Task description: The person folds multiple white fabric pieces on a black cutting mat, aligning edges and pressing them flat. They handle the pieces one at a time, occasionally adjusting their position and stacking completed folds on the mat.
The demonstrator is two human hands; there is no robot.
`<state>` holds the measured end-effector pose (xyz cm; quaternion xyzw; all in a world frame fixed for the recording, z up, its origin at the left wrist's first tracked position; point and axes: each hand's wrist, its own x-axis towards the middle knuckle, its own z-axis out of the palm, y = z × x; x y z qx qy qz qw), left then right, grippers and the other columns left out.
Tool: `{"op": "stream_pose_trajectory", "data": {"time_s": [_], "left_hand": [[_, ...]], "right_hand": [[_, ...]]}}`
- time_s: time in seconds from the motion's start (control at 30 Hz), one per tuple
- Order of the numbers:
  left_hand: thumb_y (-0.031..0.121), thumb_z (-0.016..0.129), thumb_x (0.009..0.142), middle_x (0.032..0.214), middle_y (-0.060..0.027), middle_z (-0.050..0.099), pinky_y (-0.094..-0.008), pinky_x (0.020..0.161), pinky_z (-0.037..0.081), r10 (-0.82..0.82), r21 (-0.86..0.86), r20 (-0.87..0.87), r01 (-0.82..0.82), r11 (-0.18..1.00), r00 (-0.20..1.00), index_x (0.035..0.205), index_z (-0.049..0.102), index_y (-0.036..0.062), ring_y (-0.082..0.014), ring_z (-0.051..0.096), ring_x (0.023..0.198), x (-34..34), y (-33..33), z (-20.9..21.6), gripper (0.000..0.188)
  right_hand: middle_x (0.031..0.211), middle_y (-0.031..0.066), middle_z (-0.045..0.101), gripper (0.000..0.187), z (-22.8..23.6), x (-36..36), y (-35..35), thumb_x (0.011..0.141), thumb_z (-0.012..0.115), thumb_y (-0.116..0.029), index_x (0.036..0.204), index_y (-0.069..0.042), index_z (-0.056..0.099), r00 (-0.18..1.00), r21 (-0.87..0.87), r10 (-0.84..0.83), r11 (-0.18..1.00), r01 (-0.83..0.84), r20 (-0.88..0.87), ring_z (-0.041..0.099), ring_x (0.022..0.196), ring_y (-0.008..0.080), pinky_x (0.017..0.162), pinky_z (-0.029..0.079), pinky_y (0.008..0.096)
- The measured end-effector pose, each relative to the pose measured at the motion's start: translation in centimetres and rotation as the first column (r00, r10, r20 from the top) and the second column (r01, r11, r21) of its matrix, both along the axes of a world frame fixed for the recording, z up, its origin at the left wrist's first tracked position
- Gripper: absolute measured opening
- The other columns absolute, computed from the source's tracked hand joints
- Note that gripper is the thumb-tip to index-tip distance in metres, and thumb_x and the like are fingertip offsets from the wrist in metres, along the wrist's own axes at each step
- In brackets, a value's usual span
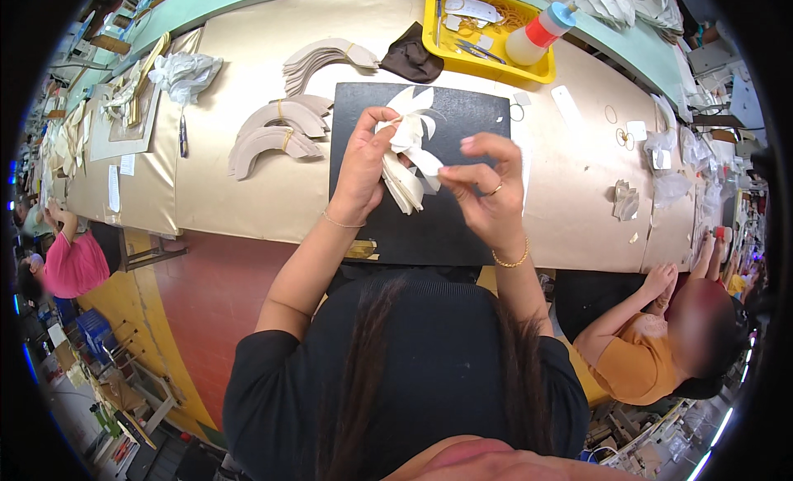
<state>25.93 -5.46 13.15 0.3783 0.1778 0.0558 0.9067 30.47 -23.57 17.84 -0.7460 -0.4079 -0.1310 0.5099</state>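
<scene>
My left hand (361, 169) is closed round a bundle of cream cut pieces (402, 183), thin and flexible like fabric or leather. Their upper ends fan out above my fingers, while the lower ends lie stacked together. At the right side of the bundle, my right hand (493, 192) has its fingertips on the tip of one cream piece (425, 162), which bends out from the others. Its remaining fingers are curled and raised. Both hands are above a black rectangular board (450, 233) on the table.
Banded stacks of curved beige pieces (268, 150) lie left of the board. Behind it are a dark brown cloth (410, 54) and a yellow tray (496, 69) holding scissors (481, 50) and a bottle (537, 39). A person in orange (636, 357) sits at right, another in pink (76, 262) at left.
</scene>
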Motion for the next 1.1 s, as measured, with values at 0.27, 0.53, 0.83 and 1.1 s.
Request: {"op": "stream_pose_trajectory", "data": {"time_s": [0.27,0.53,0.83,1.1], "left_hand": [[0.013,0.051,0.103,0.091,-0.0111,0.065,-0.0334,0.064,0.054,0.093,-0.214,0.105,-0.069,0.974,0.990,0.114,0.047,0.0121,-0.0195,0.062,0.067,0.8,0.0,0.0,0.012],[0.012,0.057,0.100,0.084,-0.0083,0.063,-0.0266,0.051,0.047,-0.093,-0.195,0.213,0.136,0.971,0.973,0.112,0.049,0.0120,-0.0139,0.055,0.057,-0.5,-0.5,1.1,0.015],[0.012,0.060,0.095,0.104,-0.0033,0.059,-0.0235,0.067,0.055,-0.118,0.162,0.148,0.094,0.982,0.982,0.118,0.050,0.0130,-0.0113,0.062,0.086,-1.1,-0.9,-0.3,0.025],[0.014,0.053,0.102,0.104,-0.0054,0.053,-0.0237,0.078,0.046,-0.118,0.303,0.218,0.048,0.952,0.969,0.115,0.045,0.0083,-0.0133,0.055,0.091,-0.2,-1.8,-0.5,0.016]], "right_hand": [[0.100,0.0082,0.070,0.014,-0.8,-2.3,0.7,0.082,0.076,-0.002,0.089,-0.004,0.065,0.972,-0.024,0.182,0.982,-0.188,-0.151,0.068,0.091,0.0241,0.085,0.049,0.0360],[0.103,0.0098,0.062,0.011,1.5,-0.5,0.3,0.084,0.076,-0.008,0.093,-0.005,0.072,0.981,-0.072,-0.083,0.995,0.072,-0.176,0.061,0.090,0.0228,0.081,0.048,0.0321],[0.119,0.0134,0.057,0.014,0.2,0.6,0.5,0.078,0.080,-0.013,0.088,-0.007,0.072,0.941,-0.042,0.018,0.999,-0.034,-0.338,0.056,0.112,0.0292,0.096,0.047,0.0369],[0.121,0.0162,0.054,0.018,-1.1,0.6,-0.3,0.082,0.074,-0.019,0.081,-0.002,0.069,0.877,0.047,0.035,0.999,-0.014,-0.479,0.054,0.114,0.0327,0.099,0.044,0.0390]]}}
